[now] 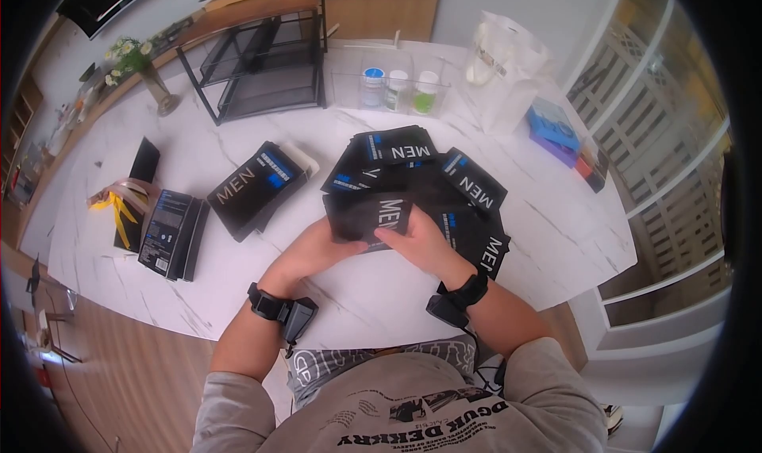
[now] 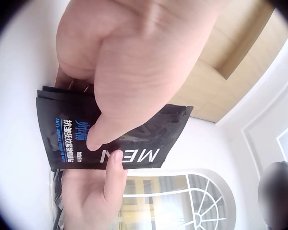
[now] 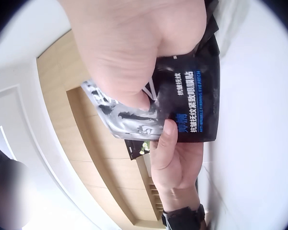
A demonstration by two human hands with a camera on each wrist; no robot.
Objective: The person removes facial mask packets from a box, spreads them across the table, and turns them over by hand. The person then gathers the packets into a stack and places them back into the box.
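Both hands hold a small stack of black eye patch sachets (image 1: 357, 213) marked MEN, close over the white table. My left hand (image 1: 312, 251) grips one end, thumb on the front sachet and fingers behind it. My right hand (image 1: 426, 245) grips the opposite end the same way, its thumb near the white lettering. In the left wrist view the sachets (image 2: 57, 136) show slightly staggered edges. Light glares off the front sachet (image 3: 197, 96) in the right wrist view. Beyond and right of the hands, more black sachets (image 1: 476, 185) lie fanned out in overlapping piles.
Left of the hands lie black MEN boxes (image 1: 248, 187), with more boxes (image 1: 161, 235) and a yellow ribbon (image 1: 123, 205) farther left. Behind stand a black rack (image 1: 270, 96), a clear bin (image 1: 341, 92) with bottles, and a white bag (image 1: 508, 76). Blue boxes (image 1: 553, 125) sit at right.
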